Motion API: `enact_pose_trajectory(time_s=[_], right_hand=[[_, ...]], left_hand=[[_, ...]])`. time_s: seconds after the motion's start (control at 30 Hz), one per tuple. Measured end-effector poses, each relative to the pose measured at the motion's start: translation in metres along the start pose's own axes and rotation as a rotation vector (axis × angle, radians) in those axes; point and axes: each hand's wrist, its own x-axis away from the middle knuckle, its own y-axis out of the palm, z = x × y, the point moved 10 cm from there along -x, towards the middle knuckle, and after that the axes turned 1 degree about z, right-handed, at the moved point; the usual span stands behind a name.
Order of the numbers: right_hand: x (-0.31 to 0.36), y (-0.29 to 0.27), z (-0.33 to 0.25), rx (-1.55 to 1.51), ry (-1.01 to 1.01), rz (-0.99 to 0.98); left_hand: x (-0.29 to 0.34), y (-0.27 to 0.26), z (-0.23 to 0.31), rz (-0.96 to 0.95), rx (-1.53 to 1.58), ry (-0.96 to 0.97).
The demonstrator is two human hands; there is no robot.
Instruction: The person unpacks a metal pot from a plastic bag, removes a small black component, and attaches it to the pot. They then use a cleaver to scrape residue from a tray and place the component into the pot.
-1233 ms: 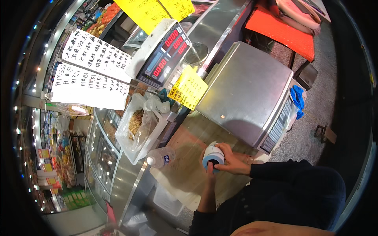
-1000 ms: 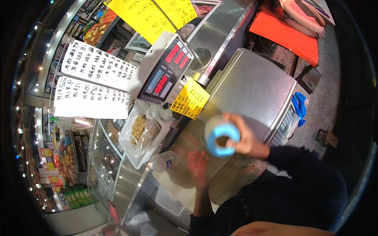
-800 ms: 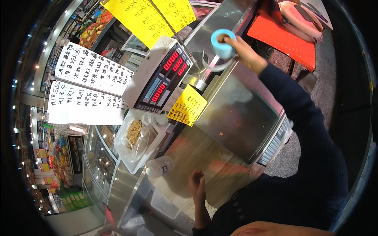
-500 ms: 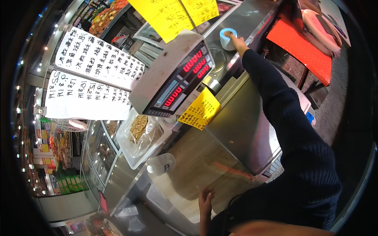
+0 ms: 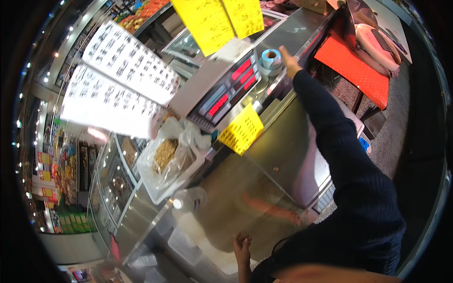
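My right hand [image 5: 289,62] is stretched out at the far end of the counter, just right of a pale blue roll [image 5: 271,58] with a brown core. Its visible fingers are extended and slightly blurred, with nothing seen in them. The roll stands upright by the scale's corner, seemingly on top of another round, clear item. Low in the view, my left hand [image 5: 242,247] hovers over the steel counter [image 5: 226,212], fingers loosely bent and apart, holding nothing visible.
A scale [image 5: 222,89] with red digits stands left of the roll, a yellow note [image 5: 241,129] below it. Left lie a white tray [image 5: 155,191] of brownish food in plastic and a clear bottle [image 5: 189,199]. White and yellow sheets hang above; a red board [image 5: 351,66] is at right.
My right hand has come away from the roll, where a finger was at its core, and is now beside it. The view has shifted slightly. My left hand is nearly unchanged.
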Motion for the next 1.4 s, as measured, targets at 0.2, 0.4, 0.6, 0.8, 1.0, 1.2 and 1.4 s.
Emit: enact_pose_trajectory(time_s=[0.2, 0.4, 0.6, 0.8, 1.0, 1.2, 1.4], right_hand=[[0.191, -0.051, -0.162, -0.725, -0.535, -0.283], [0.541, 0.017, -0.051, -0.178, -0.397, -0.863], [0.984, -0.011, 0.132, 0.484, -0.517, -2.086], [1.306, -0.166, 0.053, -0.132, -0.833, -2.854], [1.461, -0.232, 0.038, -1.051, -0.737, -2.757], [1.584, -0.140, 0.302, 0.001, -1.565, -2.798], [1.647, 0.025, 0.488, 1.119, -1.251, -3.078]], left_hand=[[0.043, -0.045, -0.039, 0.083, 0.083, 0.114], [0.128, -0.079, -0.080, 0.166, 0.190, 0.204], [0.304, -0.155, -0.214, 0.425, 0.272, 0.225], [0.519, -0.225, -0.422, 1.023, 0.710, 0.032], [0.575, -0.298, -0.456, 1.062, 1.599, 0.825], [0.672, -0.429, -0.496, 1.122, 2.053, 1.108], [0.840, -0.491, -0.613, 1.965, 1.615, 0.652]])
